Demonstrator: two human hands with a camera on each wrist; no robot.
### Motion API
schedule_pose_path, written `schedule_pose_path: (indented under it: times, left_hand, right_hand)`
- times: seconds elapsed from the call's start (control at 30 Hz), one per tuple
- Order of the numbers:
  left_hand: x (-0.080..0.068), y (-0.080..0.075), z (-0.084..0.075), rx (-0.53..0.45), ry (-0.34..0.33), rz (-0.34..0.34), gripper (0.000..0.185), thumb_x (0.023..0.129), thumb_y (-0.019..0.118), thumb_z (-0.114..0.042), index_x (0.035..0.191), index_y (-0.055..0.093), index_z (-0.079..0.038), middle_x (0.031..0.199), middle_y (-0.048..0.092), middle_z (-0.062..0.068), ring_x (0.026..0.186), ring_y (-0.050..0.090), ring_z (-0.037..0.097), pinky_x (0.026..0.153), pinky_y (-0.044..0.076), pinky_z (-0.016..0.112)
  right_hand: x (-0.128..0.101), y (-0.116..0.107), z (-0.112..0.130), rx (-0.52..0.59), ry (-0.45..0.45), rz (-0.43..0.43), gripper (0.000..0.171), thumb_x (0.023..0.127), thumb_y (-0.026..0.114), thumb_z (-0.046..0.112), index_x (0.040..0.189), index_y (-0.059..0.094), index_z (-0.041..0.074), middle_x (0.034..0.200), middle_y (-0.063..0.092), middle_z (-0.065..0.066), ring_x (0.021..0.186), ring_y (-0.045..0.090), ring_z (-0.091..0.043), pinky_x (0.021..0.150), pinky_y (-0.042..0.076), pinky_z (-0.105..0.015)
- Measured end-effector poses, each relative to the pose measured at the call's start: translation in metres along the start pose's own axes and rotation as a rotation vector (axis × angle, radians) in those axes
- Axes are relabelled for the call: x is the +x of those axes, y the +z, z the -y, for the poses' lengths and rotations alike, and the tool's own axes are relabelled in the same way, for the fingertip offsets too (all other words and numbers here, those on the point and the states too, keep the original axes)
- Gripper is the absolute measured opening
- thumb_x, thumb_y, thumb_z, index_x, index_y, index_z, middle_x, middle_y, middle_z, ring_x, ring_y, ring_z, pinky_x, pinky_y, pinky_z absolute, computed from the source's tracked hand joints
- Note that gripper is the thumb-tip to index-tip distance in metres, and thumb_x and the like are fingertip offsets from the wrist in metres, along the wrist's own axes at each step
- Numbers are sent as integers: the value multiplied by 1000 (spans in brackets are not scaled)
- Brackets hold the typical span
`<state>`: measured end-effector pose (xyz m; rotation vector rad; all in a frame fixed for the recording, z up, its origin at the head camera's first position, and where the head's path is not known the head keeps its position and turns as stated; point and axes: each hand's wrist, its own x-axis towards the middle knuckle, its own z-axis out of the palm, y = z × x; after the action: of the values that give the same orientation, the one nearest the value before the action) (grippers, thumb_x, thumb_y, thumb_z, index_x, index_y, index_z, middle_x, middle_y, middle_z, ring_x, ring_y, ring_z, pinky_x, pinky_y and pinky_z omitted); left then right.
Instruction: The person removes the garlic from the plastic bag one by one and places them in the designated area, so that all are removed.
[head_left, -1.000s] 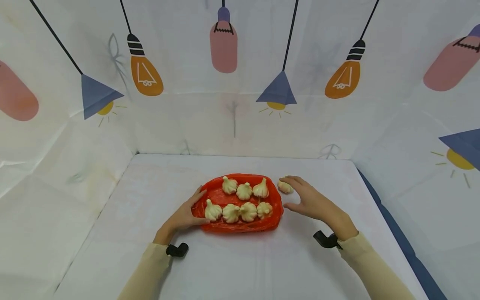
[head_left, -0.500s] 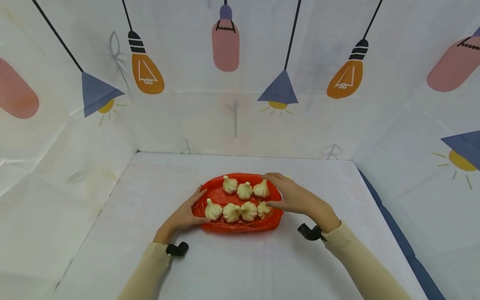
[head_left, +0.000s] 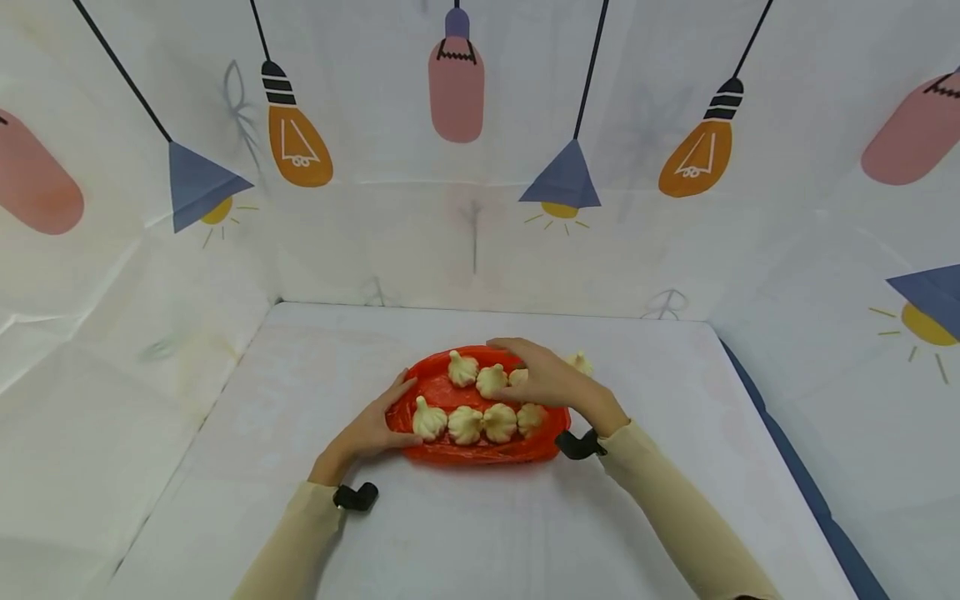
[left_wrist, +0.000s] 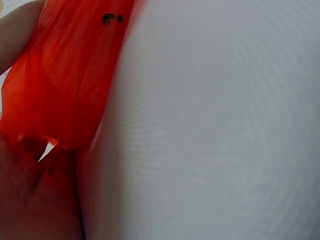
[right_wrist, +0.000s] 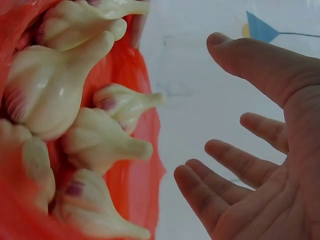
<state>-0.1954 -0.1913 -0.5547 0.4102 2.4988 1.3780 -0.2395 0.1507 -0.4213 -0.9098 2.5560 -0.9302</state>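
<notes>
An orange-red plastic bag (head_left: 450,454), its edge rolled open, lies on the table with several garlic bulbs (head_left: 430,419) in two rows inside. At its left end my left hand (head_left: 372,427) holds the side, thumb at the near edge and fingers at the far one. The left wrist view has this hand against the red plastic (left_wrist: 65,75). My right hand (head_left: 551,379) hovers over the bag's right part and covers some bulbs. Its fingers are spread, with nothing between them, as the right wrist view confirms (right_wrist: 260,165). A lone garlic bulb (head_left: 580,362) sits outside, just beyond the right hand.
White cloth covers the table (head_left: 480,533). Behind it rises a white backdrop (head_left: 420,233) printed with lamps and bulbs. Dark blue fabric (head_left: 795,467) runs along the right edge.
From beside the lone bulb, my right hand has moved left over the bag, uncovering that bulb partly again. The left hand keeps its place on the bag.
</notes>
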Motion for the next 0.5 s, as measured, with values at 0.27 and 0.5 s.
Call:
schedule_pose_path:
  times: [0.27, 0.5]
  left_hand:
    - [2, 0, 1, -4, 16, -1, 109, 77, 90, -40, 165, 28, -19, 175, 7, 6, 160, 6, 38, 123, 15, 68]
    - [1, 0, -1, -19, -2, 4, 110, 76, 91, -39, 165, 28, -20, 175, 6, 3, 161, 4, 35, 125, 13, 66]
  right_hand:
    - [29, 13, -7, 61, 14, 43, 79, 92, 77, 35, 159, 39, 16, 157, 48, -15, 144, 46, -35, 114, 44, -55]
    - [47, 18, -5, 52, 49, 78, 73, 93, 76, 25, 157, 41, 12, 154, 51, -15, 142, 48, -35, 113, 45, -53]
